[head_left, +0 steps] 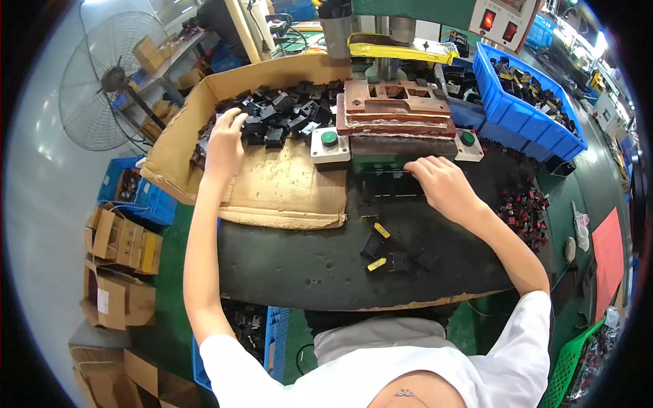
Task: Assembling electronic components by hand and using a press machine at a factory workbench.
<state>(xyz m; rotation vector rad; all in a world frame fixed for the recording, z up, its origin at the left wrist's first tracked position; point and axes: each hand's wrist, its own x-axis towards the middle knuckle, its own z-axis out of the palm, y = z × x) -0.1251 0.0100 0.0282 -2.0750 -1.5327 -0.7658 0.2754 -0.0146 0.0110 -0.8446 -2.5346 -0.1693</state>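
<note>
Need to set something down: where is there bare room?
Bare: the black worktop left of the yellow pieces, nearer than the cardboard; also the cardboard's near part. Crowded: the heap of black parts beyond it, the red-and-black parts, and around the right hand.

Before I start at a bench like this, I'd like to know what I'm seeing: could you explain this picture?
The view comes from a camera worn on the person's head, looking down; its wide lens bends straight edges. Two bare hands do the work. The left hand is at a pile of black parts in an open cardboard box. The right hand is at the front of a machine, perhaps a press, flanked by green buttons. Whether either hand grips anything is unclear. On the dark table lie yellow pieces and small red-and-black parts.
</note>
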